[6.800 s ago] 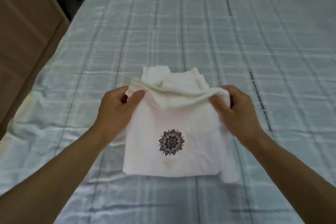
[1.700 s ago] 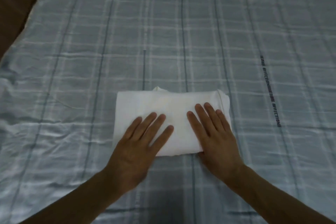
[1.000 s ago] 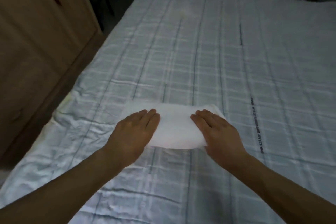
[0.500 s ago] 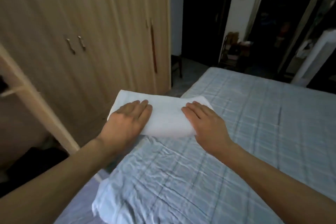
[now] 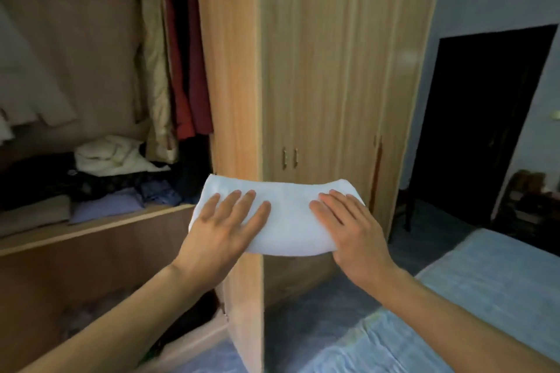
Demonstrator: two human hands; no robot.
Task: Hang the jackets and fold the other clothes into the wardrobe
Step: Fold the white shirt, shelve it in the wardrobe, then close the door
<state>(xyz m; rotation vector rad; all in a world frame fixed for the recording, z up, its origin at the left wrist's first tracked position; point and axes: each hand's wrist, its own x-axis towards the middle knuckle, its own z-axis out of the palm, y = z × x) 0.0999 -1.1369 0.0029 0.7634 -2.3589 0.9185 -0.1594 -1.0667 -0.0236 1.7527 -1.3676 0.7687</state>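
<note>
I hold the folded white garment (image 5: 288, 218) in the air between both hands, in front of the edge of the open wardrobe door (image 5: 241, 85). My left hand (image 5: 225, 222) and right hand (image 5: 353, 228) each lay their fingers flat on top. The thumbs are hidden underneath, so I take each grip to be a pinch on the bundle's ends.

The folding looks finished, and the step in hand is the carry to the wardrobe. The shelf (image 5: 91, 228) lies to my left, past the door, with a lilac folded piece (image 5: 106, 206) and other clothes piled on it, and jackets (image 5: 172, 70) hang above.

Next I would swing the bundle left around the door, keep it level so the folds hold, and lay it on that pile.
</note>
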